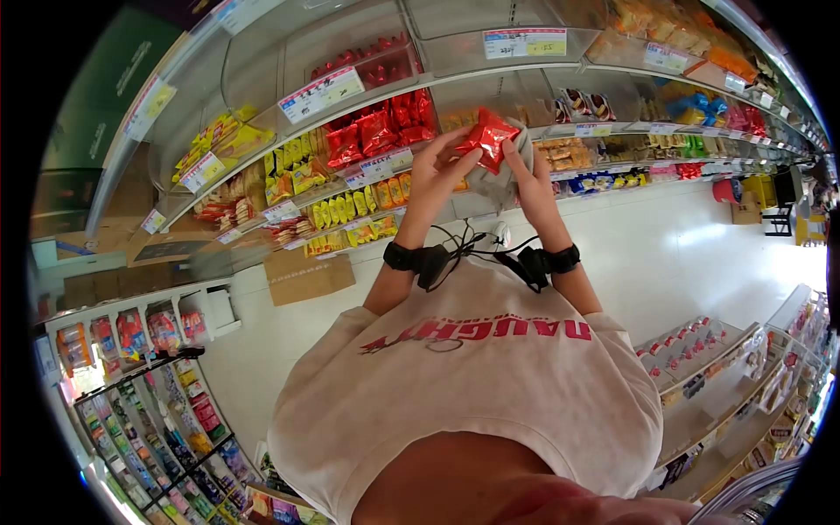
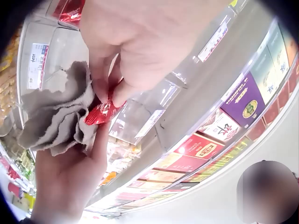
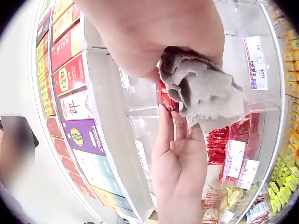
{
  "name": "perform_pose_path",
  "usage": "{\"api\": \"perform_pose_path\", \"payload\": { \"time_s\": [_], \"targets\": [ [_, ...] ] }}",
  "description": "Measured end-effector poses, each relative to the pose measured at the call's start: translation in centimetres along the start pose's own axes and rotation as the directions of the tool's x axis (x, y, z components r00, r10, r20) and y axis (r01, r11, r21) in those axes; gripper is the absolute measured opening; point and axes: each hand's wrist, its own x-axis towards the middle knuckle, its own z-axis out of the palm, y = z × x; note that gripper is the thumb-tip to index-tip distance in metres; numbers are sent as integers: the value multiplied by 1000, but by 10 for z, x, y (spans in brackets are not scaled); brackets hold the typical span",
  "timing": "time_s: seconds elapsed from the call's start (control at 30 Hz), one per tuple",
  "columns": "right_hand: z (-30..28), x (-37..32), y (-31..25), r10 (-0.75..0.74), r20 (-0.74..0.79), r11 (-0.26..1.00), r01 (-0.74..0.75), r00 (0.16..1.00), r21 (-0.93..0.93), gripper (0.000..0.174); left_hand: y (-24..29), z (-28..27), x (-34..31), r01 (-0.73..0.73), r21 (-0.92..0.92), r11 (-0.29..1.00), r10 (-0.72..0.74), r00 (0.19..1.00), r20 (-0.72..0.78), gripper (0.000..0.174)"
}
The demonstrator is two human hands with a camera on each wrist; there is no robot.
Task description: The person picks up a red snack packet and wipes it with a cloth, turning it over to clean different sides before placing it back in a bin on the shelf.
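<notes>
beside a glossy pale floor [image 1: 665, 249] with 1 piece of brown cardboard [image 1: 311, 278], clear shelf bins [image 1: 254, 74] hold wrapped red snacks [image 1: 378, 131] and yellow packets [image 1: 223, 140], while the left hand [image 1: 431, 179] pinches 1 shiny red packet [image 1: 488, 140] before them, the right hand's [image 1: 537, 191] fingers holding a gray cloth [image 1: 500, 191] and touching the packet.
</notes>
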Motion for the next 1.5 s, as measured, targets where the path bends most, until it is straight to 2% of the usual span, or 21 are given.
{"api": "perform_pose_path", "payload": {
  "time_s": [0.1,0.27,0.47,0.67,0.77,1.07,1.27,1.3,1.37,1.4,1.47,1.5],
  "targets": [
    [-23,18,-10,7,61,997,-2,998,-71,40,-10,11,17,8,-2,1000,-8,1000,24,44],
    [-42,43,-18,-119,126,993,114,985,41,47,-18,28,38,53,-1,999,-53,999,9,45],
    [-60,68,-20,-108,179,991,120,978,-61,46,-22,42,55,38,11,999,-38,999,-1,43],
    [-69,90,-12,-157,223,983,175,962,-61,43,-28,45,65,65,14,998,-65,998,-6,42],
    [-71,96,-14,-134,254,979,168,958,-116,41,-32,46,68,41,-4,999,-41,999,-32,43],
    [-68,106,-12,-150,284,973,193,947,-127,32,-32,43,69,54,20,998,-52,997,-62,42],
    [-66,106,-7,-135,243,983,161,961,-92,33,-32,40,69,71,19,997,-70,996,-47,42],
    [-68,109,-5,-128,215,970,167,968,-178,34,-32,40,69,72,15,997,-72,997,-42,43],
    [-75,121,4,-122,163,921,173,979,-348,35,-41,24,68,65,207,976,-58,997,-43,39],
    [-75,129,12,-197,129,892,232,972,-388,36,-44,15,68,61,300,952,-50,998,-45,38],
    [-73,147,34,-347,74,815,339,935,-470,37,-44,1,68,179,290,940,-167,984,-66,35],
    [-67,156,40,-335,90,781,330,938,-530,38,-44,-4,67,237,283,929,-225,971,-76,33]
  ]
}}
